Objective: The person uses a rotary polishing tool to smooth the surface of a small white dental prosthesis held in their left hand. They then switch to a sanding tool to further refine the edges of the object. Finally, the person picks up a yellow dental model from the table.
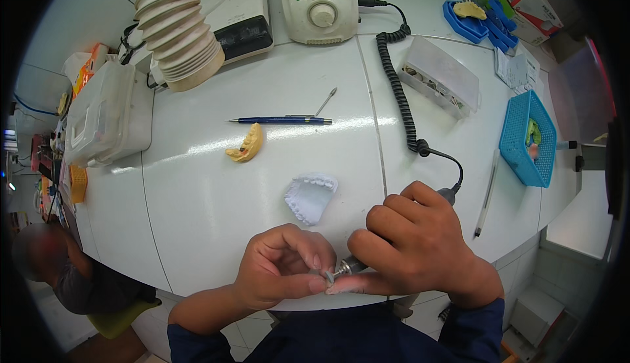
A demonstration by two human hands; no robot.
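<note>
Near the bench's front edge, my right hand [420, 238] is closed around a rotary handpiece [354, 264], its metal tip pointing left. My left hand [279, 264] pinches something small and greyish at that tip; fingers cover most of it, so I cannot make out its kind. Both hands' fingertips meet there. Just beyond them lies a white plaster dental model [312, 199], teeth along its far edge. Farther off and to the left sits a yellow partial dental model [247, 145]. Behind it are a blue mechanical pencil [282, 120] and a thin metal tool [326, 100].
A coiled black cord [397, 81] links the handpiece to the white control unit [319, 5]. A ribbed hose [174, 28] hangs at back left, near a plastic case [108, 114]. Rightward stand a clear box [440, 78], pen [487, 196] and blue basket [528, 140]. Another person [85, 271] sits left.
</note>
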